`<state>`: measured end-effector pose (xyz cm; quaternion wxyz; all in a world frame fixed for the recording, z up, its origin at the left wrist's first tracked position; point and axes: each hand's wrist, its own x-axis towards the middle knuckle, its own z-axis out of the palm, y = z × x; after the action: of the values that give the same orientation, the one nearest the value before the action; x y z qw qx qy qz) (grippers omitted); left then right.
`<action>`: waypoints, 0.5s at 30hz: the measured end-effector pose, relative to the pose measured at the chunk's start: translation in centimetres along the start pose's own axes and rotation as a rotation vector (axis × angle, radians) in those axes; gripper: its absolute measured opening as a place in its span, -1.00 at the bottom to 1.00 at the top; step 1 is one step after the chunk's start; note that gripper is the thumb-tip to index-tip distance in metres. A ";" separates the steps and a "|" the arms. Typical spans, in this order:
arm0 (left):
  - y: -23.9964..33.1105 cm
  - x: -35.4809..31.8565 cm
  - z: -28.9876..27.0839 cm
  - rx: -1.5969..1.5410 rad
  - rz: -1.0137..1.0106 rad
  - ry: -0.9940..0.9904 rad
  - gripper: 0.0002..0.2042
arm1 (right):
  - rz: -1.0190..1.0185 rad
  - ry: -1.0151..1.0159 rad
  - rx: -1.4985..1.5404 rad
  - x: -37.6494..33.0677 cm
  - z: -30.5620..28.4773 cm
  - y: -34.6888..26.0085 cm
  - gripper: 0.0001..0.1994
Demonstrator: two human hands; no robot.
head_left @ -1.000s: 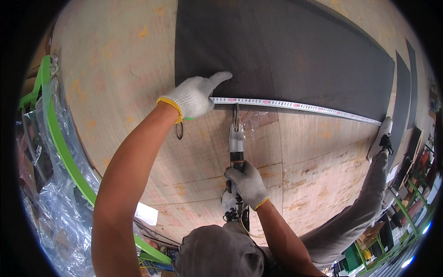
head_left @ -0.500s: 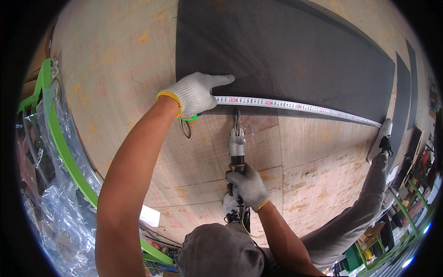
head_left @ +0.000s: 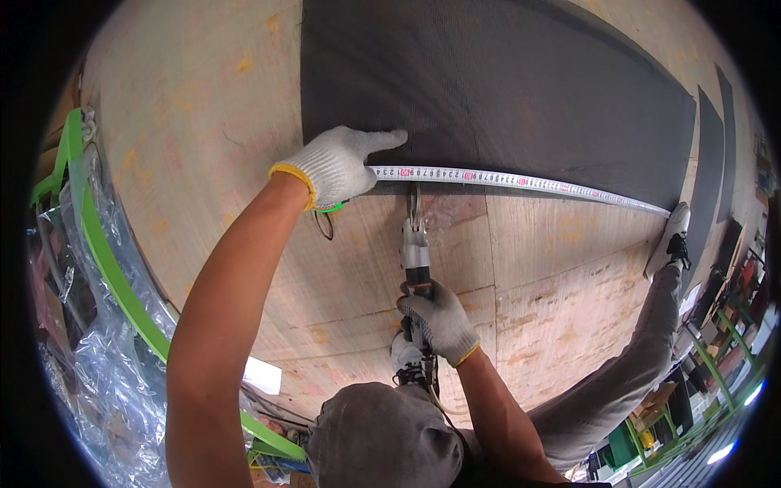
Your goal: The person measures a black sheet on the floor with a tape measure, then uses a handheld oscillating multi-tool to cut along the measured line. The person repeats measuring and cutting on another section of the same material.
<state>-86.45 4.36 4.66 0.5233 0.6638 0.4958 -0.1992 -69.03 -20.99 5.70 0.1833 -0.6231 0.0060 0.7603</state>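
Over pale plywood boards [head_left: 561, 301], past clear plastic sheeting [head_left: 114, 390] and a green frame [head_left: 122, 293] at left, straight to the action: holding a white tape measure [head_left: 521, 180] along the near edge of a black mesh sheet [head_left: 521, 89], right out to a shoe [head_left: 671, 244]. Curling gloved left hand [head_left: 338, 167] over the near end, fingers pinching tape, except one, pointed out across the mesh. Gripping a silver-and-black tool [head_left: 416, 256] with gloved right hand [head_left: 443, 323], fingers wrapped snugly around handle, slim metal tip at the sheet's edge!
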 end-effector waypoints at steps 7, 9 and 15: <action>-0.6 0.0 0.9 0.087 0.092 0.090 -0.32 | 0.000 -0.006 -0.005 -0.1 -0.1 -0.5 -0.70; -0.6 0.0 0.9 0.068 0.075 0.074 -0.32 | 0.009 -0.004 -0.014 -0.1 -0.2 -0.6 -0.70; -0.6 0.1 0.8 0.039 0.000 0.030 -0.33 | -0.002 -0.006 -0.024 -0.3 -0.2 -0.8 -0.69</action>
<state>-86.69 3.71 4.02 0.5029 0.6766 0.4997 -0.1988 -68.57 -20.35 6.13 0.1769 -0.6228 -0.0044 0.7621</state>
